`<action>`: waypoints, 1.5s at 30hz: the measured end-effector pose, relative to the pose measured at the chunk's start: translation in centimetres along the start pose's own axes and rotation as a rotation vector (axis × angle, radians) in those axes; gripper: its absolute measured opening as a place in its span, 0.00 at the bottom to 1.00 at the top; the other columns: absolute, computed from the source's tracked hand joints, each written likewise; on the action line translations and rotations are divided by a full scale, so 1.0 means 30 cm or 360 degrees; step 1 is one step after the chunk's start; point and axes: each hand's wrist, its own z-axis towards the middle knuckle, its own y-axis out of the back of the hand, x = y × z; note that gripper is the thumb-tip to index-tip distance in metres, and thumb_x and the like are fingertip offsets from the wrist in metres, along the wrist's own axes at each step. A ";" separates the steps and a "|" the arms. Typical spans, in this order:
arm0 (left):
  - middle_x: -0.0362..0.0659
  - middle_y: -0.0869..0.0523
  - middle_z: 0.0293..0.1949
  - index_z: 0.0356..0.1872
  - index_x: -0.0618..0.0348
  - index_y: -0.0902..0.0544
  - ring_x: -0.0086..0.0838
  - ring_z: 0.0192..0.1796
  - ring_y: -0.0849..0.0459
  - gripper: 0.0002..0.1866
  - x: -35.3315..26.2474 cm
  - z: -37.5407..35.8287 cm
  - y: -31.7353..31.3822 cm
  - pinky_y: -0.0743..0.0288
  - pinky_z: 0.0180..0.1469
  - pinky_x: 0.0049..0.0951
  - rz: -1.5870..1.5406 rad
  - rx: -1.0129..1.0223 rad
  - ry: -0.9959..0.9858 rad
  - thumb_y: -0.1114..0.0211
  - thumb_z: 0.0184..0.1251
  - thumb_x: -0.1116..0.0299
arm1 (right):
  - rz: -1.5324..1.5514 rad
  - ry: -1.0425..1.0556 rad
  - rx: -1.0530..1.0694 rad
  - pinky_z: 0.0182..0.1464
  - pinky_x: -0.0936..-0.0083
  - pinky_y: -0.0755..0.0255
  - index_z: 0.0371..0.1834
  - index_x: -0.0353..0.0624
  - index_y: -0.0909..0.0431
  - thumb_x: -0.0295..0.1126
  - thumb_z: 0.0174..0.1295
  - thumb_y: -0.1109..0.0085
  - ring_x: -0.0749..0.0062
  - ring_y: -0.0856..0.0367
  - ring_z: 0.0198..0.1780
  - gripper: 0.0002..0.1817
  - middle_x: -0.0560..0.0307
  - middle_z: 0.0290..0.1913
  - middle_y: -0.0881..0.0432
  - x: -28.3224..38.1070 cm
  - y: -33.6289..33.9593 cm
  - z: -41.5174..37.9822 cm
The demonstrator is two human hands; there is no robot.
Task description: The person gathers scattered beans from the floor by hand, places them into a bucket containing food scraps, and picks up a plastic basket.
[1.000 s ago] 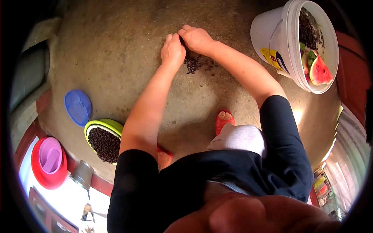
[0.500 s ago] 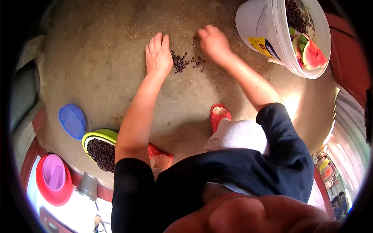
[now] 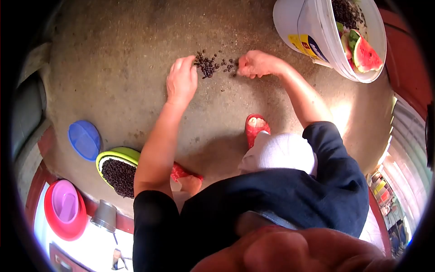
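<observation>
Dark seeds [image 3: 209,66] lie in a small scatter on the concrete floor [image 3: 113,68], upper middle of the frame, between our hands. Our left hand [image 3: 181,80] rests flat and open beside them, holding nothing; our right hand [image 3: 254,64] curls at the pile's right edge, though we cannot tell whether it grips any. A white bucket [image 3: 312,27] sits upper right.

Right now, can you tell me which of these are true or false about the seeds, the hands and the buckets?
1. Both hands are down by the loose seeds on the floor. True: the left hand and right hand flank them.
2. The white bucket holds watermelon. True.
3. The green bowl is empty. False: it is full of dark seeds.
4. The blue lid sits on the bucket. False: it lies on the floor near the green bowl.
5. The left hand is a closed fist. False: its fingers are spread.
</observation>
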 end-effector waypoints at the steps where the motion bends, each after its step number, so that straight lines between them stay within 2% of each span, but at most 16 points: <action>1: 0.46 0.19 0.44 0.50 0.58 0.23 0.37 0.44 0.19 0.14 0.007 -0.004 0.001 0.25 0.49 0.32 -0.0046 0.0123 0.0257 0.43 0.63 0.71 | 0.0002 -0.0003 0.0010 0.23 0.74 0.26 0.34 0.39 0.23 0.38 0.60 0.40 0.74 0.19 0.23 0.12 0.54 0.26 0.17 -0.015 0.001 0.026; 3: 0.44 0.19 0.40 0.49 0.57 0.22 0.33 0.38 0.18 0.13 0.012 -0.022 -0.009 0.24 0.43 0.30 -0.0088 0.0145 0.0281 0.42 0.64 0.69 | 0.0575 -0.0048 0.0369 0.22 0.80 0.26 0.34 0.41 0.23 0.39 0.62 0.41 0.77 0.20 0.23 0.11 0.58 0.27 0.17 -0.031 0.001 0.076; 7: 0.46 0.18 0.38 0.48 0.57 0.21 0.36 0.38 0.18 0.12 -0.026 -0.085 -0.020 0.24 0.42 0.32 -0.0262 0.0254 0.0329 0.41 0.63 0.69 | 0.0924 0.0375 0.0260 0.31 0.84 0.24 0.38 0.44 0.21 0.42 0.61 0.40 0.81 0.19 0.33 0.13 0.60 0.34 0.16 0.049 -0.011 0.154; 15: 0.46 0.18 0.37 0.47 0.58 0.21 0.33 0.37 0.17 0.12 0.088 -0.219 -0.011 0.24 0.42 0.30 -0.0403 0.0116 0.0609 0.40 0.62 0.69 | 0.0506 0.0053 0.1247 0.46 0.72 0.23 0.54 0.42 0.26 0.40 0.60 0.38 0.72 0.20 0.48 0.21 0.58 0.47 0.19 -0.038 -0.177 0.110; 19: 0.45 0.18 0.38 0.48 0.58 0.21 0.32 0.37 0.18 0.14 0.062 -0.184 -0.029 0.23 0.43 0.31 -0.0453 0.0166 0.0640 0.39 0.60 0.71 | 0.1258 0.0342 0.0830 0.49 0.74 0.25 0.57 0.42 0.30 0.34 0.61 0.39 0.73 0.21 0.48 0.22 0.57 0.48 0.19 0.015 -0.173 0.194; 21: 0.42 0.21 0.38 0.50 0.61 0.22 0.22 0.36 0.23 0.17 0.039 -0.150 -0.036 0.25 0.42 0.22 -0.0479 0.0174 0.0615 0.37 0.58 0.75 | 0.1281 0.0605 0.0607 0.52 0.75 0.27 0.55 0.42 0.28 0.33 0.62 0.39 0.74 0.22 0.50 0.19 0.57 0.48 0.20 0.062 -0.157 0.212; 25: 0.45 0.24 0.44 0.60 0.58 0.30 0.27 0.35 0.21 0.29 -0.021 -0.085 -0.018 0.24 0.41 0.28 -0.0126 0.0234 0.0587 0.32 0.54 0.73 | 0.1157 0.0652 0.0464 0.42 0.75 0.25 0.40 0.42 0.24 0.36 0.59 0.37 0.78 0.21 0.42 0.12 0.63 0.39 0.18 0.089 -0.091 0.142; 27: 0.46 0.26 0.47 0.63 0.57 0.34 0.31 0.34 0.21 0.34 -0.006 -0.061 -0.042 0.23 0.41 0.31 -0.0021 0.0208 0.0513 0.30 0.52 0.73 | 0.0664 0.0582 -0.0055 0.38 0.71 0.24 0.35 0.41 0.26 0.33 0.55 0.35 0.70 0.20 0.36 0.11 0.59 0.32 0.20 0.070 -0.079 0.074; 28: 0.47 0.26 0.46 0.63 0.58 0.34 0.32 0.34 0.21 0.35 -0.011 -0.045 -0.045 0.24 0.41 0.32 0.0014 0.0208 0.0468 0.31 0.52 0.74 | -0.0240 0.0725 -0.0625 0.37 0.65 0.24 0.37 0.39 0.28 0.30 0.51 0.35 0.56 0.20 0.37 0.14 0.50 0.33 0.21 0.079 -0.068 0.027; 29: 0.48 0.27 0.46 0.63 0.58 0.34 0.34 0.34 0.21 0.35 -0.018 -0.027 -0.049 0.24 0.41 0.33 0.0047 0.0201 0.0422 0.31 0.52 0.74 | -0.0462 0.0708 -0.0948 0.39 0.59 0.25 0.42 0.39 0.31 0.28 0.49 0.36 0.44 0.22 0.40 0.18 0.41 0.40 0.24 0.043 -0.091 0.009; 33: 0.55 0.29 0.51 0.60 0.61 0.35 0.53 0.45 0.22 0.30 -0.025 0.016 -0.086 0.25 0.47 0.43 -0.0011 0.0286 0.0435 0.36 0.53 0.77 | -0.0615 0.0340 -0.0945 0.43 0.57 0.25 0.44 0.38 0.33 0.27 0.52 0.41 0.42 0.22 0.43 0.17 0.35 0.45 0.28 0.055 -0.111 0.021; 38: 0.57 0.28 0.50 0.56 0.63 0.32 0.55 0.47 0.22 0.26 -0.067 0.056 -0.109 0.26 0.47 0.45 0.0114 0.0195 0.0458 0.38 0.52 0.78 | -0.0641 0.0436 -0.0985 0.44 0.58 0.24 0.44 0.35 0.31 0.28 0.61 0.56 0.44 0.21 0.44 0.11 0.35 0.47 0.28 0.151 -0.128 0.143; 41: 0.58 0.26 0.48 0.53 0.64 0.30 0.56 0.48 0.23 0.23 -0.011 0.050 -0.158 0.26 0.48 0.46 0.0101 0.0139 0.0409 0.39 0.53 0.77 | -0.0677 0.0422 -0.0905 0.43 0.59 0.23 0.44 0.35 0.29 0.30 0.61 0.55 0.45 0.20 0.43 0.12 0.37 0.47 0.26 0.224 -0.148 0.188; 42: 0.57 0.25 0.48 0.52 0.64 0.29 0.54 0.48 0.22 0.21 -0.002 0.064 -0.171 0.26 0.49 0.44 -0.0348 -0.0026 0.0519 0.39 0.54 0.76 | -0.0629 0.0495 -0.0879 0.42 0.59 0.23 0.43 0.35 0.27 0.30 0.61 0.55 0.45 0.20 0.43 0.12 0.37 0.47 0.26 0.236 -0.146 0.184; 44: 0.55 0.22 0.47 0.49 0.64 0.27 0.45 0.48 0.21 0.18 0.010 0.080 -0.202 0.27 0.51 0.37 -0.2289 -0.0535 0.1359 0.38 0.56 0.75 | -0.0573 0.0570 -0.0844 0.43 0.59 0.24 0.42 0.34 0.27 0.30 0.61 0.55 0.45 0.20 0.42 0.12 0.36 0.46 0.26 0.252 -0.185 0.214; 45: 0.51 0.22 0.48 0.48 0.62 0.25 0.36 0.49 0.22 0.16 -0.003 0.078 -0.185 0.28 0.53 0.33 -0.2309 -0.0533 0.1455 0.39 0.57 0.76 | -0.0547 0.0553 -0.0836 0.43 0.59 0.24 0.42 0.34 0.27 0.30 0.61 0.55 0.44 0.21 0.43 0.12 0.36 0.46 0.26 0.263 -0.200 0.214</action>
